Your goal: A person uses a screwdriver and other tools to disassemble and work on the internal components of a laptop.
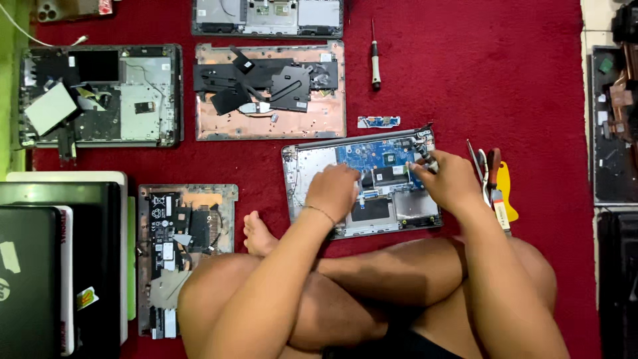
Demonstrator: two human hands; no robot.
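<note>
An opened silver laptop base [312,166] with a blue circuit board [372,154] lies on the red carpet in front of my crossed legs. My left hand [332,191] rests on the base beside the board, fingers curled down onto it. My right hand [446,179] is at the base's right side, fingers pinched on a small screwdriver [428,159] whose tip points at the board's right corner.
Several other stripped laptop shells [269,90] lie around on the carpet, with a stack of closed laptops [60,259] at lower left. A loose screwdriver [375,63], a small blue board [379,121], and pliers with a yellow pry tool [495,183] lie nearby.
</note>
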